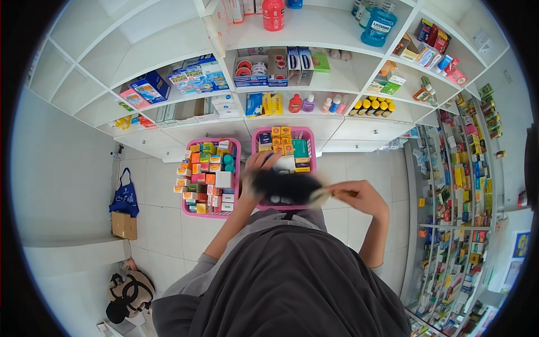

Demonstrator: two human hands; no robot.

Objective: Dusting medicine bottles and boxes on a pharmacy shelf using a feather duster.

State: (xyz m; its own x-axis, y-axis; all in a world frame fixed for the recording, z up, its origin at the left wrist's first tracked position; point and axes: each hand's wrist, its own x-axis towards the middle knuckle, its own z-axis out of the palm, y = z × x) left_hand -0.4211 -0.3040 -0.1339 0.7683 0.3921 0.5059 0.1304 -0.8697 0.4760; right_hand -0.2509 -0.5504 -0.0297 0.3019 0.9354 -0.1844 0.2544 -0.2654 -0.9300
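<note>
My right hand (360, 196) pinches the thin end of a blurred, dark brush-like object (286, 185), which has a pale part near my fingers. It spans the front of a pink plastic basket (312, 147) on the floor. My left hand (254, 172) is at that basket's left side, partly hidden behind the dark object; whether it grips anything is unclear. Yellow boxes (281, 139), a green box (300, 148) and a white box (286, 163) lie in the basket. Left of it stands a second pink basket (239, 156) packed with small product boxes (210, 179).
White shelves (294, 33) with bottles and cartons rise ahead, above white drawers (294, 126). Stocked display shelving (457, 181) runs along the right. At the left are a blue apron (125, 196), a cardboard box (123, 225) and a beige-and-black bag (137, 290).
</note>
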